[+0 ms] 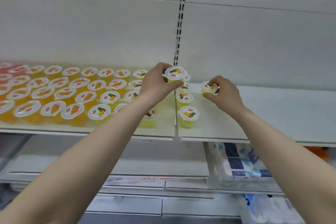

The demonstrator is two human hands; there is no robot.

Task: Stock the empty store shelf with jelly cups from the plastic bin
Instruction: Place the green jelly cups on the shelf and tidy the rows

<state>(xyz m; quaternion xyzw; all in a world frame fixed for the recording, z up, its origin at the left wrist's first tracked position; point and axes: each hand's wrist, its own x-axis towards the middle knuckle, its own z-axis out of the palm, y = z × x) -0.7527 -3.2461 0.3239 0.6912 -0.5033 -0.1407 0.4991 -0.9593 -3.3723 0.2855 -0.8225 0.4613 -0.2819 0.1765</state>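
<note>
Your left hand (158,84) grips one jelly cup (174,76), your right hand (226,93) a second cup (209,90); next, set both on the shelf (272,114) toward its 3 o'clock side.

- The left hand (156,83) is gripping a yellow jelly cup (175,75) by its sides, holding it raised over the white shelf (272,114) with its lid facing up.
- The right hand (224,92) is pinching a second yellow cup (209,89) just right of the shelf seam; whether it is touching the board cannot be told.
- Orange jelly cups (54,94) are sitting in rows across the shelf's left part, with a column of yellow cups (188,116) standing beside the seam.
- A patterned plastic package (240,163) is lying on the lower shelf at right.
</note>
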